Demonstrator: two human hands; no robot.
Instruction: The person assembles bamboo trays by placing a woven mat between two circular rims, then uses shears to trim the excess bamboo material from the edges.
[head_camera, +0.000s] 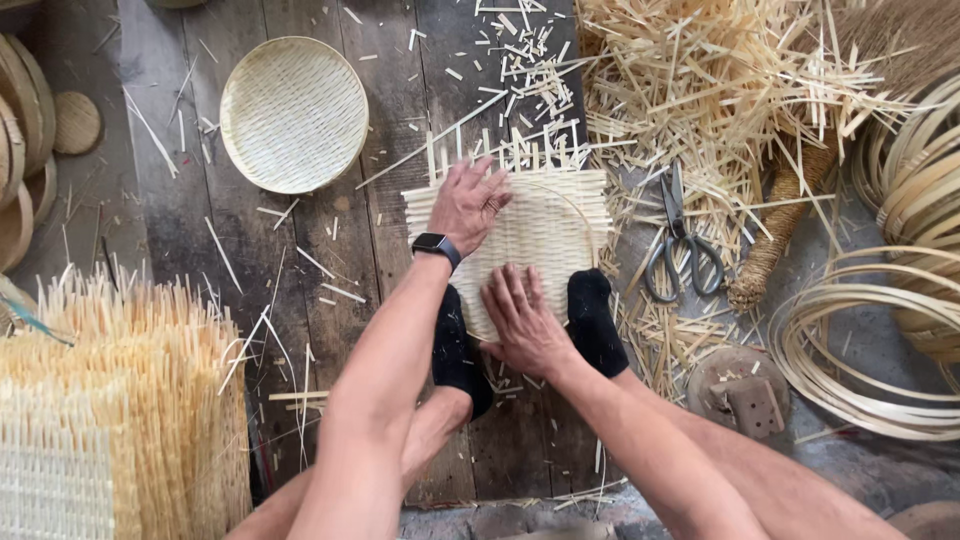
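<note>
A square woven bamboo mat (545, 225) lies flat on dark wooden floorboards, loose strip ends sticking out at its far edge. A thin bamboo hoop (578, 205) rests on it. My left hand (468, 203), a black watch on the wrist, presses palm-down on the mat's upper left part. My right hand (522, 318) lies flat on the mat's near edge, fingers spread. Both of my feet in black socks (596, 318) hold the near edge down, one on either side of the right hand.
A finished round woven tray (293, 113) lies at the upper left. Scissors (680, 240) rest right of the mat amid bamboo offcuts (700, 90). Coiled bamboo hoops (880, 340) sit at right. Stacked woven mats (110, 400) stand at lower left.
</note>
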